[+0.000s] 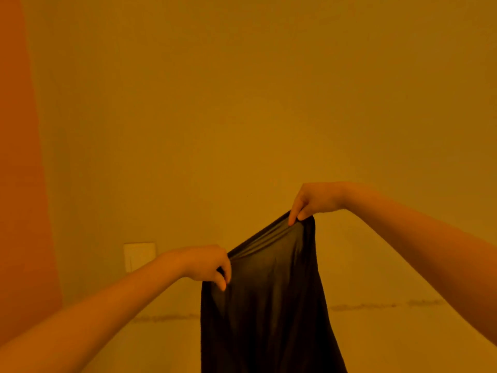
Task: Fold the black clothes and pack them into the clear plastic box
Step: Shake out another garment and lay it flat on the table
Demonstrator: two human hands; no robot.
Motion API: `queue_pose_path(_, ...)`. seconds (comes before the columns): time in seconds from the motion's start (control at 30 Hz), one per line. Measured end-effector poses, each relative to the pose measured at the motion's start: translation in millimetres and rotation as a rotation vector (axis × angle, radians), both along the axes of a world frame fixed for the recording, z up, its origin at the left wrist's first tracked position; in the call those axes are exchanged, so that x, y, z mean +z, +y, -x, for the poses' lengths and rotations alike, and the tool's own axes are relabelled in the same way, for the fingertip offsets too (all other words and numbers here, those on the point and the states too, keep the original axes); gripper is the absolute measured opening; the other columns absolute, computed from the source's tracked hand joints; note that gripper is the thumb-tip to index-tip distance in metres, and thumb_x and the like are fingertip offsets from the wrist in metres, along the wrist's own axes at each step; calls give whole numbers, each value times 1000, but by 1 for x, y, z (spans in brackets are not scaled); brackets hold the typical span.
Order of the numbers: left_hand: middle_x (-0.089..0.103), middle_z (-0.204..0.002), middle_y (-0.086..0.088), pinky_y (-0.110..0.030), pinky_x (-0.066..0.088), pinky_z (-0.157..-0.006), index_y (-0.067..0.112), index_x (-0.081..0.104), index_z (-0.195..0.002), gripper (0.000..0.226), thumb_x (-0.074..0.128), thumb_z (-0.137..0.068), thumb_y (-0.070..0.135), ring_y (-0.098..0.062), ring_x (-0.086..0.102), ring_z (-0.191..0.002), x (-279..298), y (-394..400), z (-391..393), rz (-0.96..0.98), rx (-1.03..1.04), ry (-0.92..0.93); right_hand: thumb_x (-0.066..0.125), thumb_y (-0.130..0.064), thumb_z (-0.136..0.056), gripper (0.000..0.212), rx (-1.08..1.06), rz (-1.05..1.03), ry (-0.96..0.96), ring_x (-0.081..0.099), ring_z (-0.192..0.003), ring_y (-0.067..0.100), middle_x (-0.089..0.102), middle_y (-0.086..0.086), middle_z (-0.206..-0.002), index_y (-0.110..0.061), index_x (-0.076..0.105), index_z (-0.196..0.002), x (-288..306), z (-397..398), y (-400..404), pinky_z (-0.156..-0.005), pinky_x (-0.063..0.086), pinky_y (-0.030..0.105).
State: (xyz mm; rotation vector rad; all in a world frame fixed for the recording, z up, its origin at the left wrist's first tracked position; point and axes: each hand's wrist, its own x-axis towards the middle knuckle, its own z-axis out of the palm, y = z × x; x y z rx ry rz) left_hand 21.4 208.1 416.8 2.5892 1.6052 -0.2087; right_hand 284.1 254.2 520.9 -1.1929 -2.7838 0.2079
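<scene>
A person holds a black garment (269, 297) up in front of a plain wall (242, 90), pinching its top edge with 2 bare hands under strong orange-yellow light. The left hand (207, 265), lower in the view at about 7 o'clock from the right, has its grip closed on one end of the edge, thumb and fingers bunching the cloth just below the knuckles. The right hand (312, 201), higher and at about 1 o'clock from the left, has its grip pinched on the other end, fingertips pointing down into a small gather of fabric. The edge runs taut and slanted between the 2 grips, rising from left to right. From there the thin, slightly sheer cloth hangs straight down toward 6 o'clock, widening as it falls and leaving the view at the bottom. Both bare forearms reach in from the lower corners. A pale wall switch plate (139, 255) sits at about 9 o'clock from the left hand, well behind it. A darker orange panel (18, 184) fills the left edge of the view.
</scene>
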Motion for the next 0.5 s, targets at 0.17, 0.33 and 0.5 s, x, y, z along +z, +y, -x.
queue_pose_path(0.17, 58, -84, -3, -34, 40, -79, 7, 64, -86, 29, 47, -96, 28, -22, 53, -87, -20, 7, 42, -63, 165, 103, 52, 1, -90, 29, -63, 41, 179, 55, -83, 3, 61, -10, -90, -23, 69, -95, 3, -20, 12, -69, 45, 11)
queue_pose_path(0.33, 55, -86, -3, -19, 34, -60, 11, 64, -88, 30, 64, -84, 41, -13, 48, -80, -27, -3, 82, 14, 284, 88, 52, 5, -90, 25, -179, 197, 424, 55, -83, 3, 62, -4, -92, -15, 68, -92, 9, -66, 25, -61, 48, 6)
queue_pose_path(0.5, 54, -60, 10, -10, 34, -54, 20, 61, -65, 20, 70, -82, 16, 5, 52, -55, -8, -12, 115, -160, 284, -392, 63, 7, -80, 30, -253, 220, 388, 65, -80, 1, 73, -12, -82, -22, 73, -83, 8, -110, 31, -67, 50, 13)
